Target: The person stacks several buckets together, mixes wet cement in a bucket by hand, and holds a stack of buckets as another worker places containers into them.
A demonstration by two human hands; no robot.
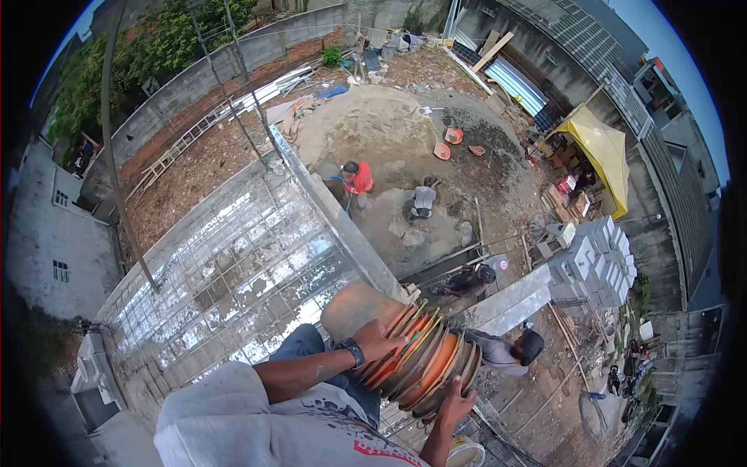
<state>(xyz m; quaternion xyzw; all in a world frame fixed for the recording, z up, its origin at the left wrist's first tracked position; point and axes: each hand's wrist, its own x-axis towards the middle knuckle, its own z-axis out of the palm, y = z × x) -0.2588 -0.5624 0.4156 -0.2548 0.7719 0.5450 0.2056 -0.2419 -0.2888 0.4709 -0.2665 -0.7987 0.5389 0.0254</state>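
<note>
A long nested stack of orange and dark, dirt-coated buckets (442, 352) lies on its side in front of my body, with some green-yellow rims among them. My left hand (380, 339), with a dark watch on its wrist, is closed on the rims near the stack's left end. My right hand (456, 402) grips the rims at the lower right end; its fingers are partly hidden. A rounded, brownish bucket bottom (359, 310) sticks out at the left end of the stack.
Wet slab with a rebar grid (226, 272) spreads left, bounded by a concrete beam (342, 226). Below are people, one in red (359, 178), and one in a dark cap (510, 352) close by the stack. Grey blocks (595, 261) stand right; a bucket (465, 451) sits near my right arm.
</note>
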